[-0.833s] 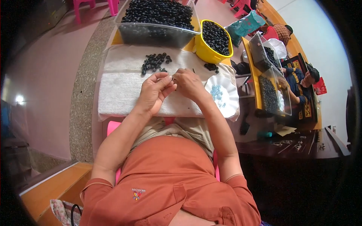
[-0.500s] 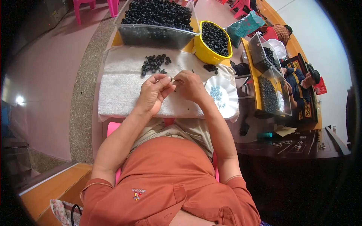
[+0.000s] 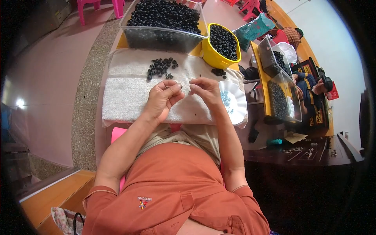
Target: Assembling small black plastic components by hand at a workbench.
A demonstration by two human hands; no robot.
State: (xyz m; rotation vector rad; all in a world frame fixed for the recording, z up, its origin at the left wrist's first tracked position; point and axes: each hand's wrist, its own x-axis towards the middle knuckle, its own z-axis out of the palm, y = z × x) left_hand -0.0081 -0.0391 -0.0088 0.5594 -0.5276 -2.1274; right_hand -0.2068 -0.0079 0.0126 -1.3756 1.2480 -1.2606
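My left hand [image 3: 161, 99] is closed in a pinch, thumb against forefinger, on a small dark piece at its fingertips; the fingers mostly hide it. To its right my right hand [image 3: 207, 92] hovers over the towel, thumb and forefinger apart, with nothing I can make out between them. Ahead of the left hand a loose pile of small black ring-shaped parts [image 3: 159, 67] lies on the white towel [image 3: 127, 92]. Beside my right hand sits a white fluted plate [image 3: 239, 102] with tiny blue pieces [image 3: 226, 98] in it.
At the far side stand a large clear bin [image 3: 162, 39] and a yellow tub [image 3: 220, 62], both full of black parts. A few more parts [image 3: 218, 72] lie near the tub. To the right, a person [image 3: 313, 88] sits by another table with clear bins [image 3: 279, 98].
My right hand has drawn away from my left hand to the right, and its fingers have parted. My left hand keeps its pinch in nearly the same place.
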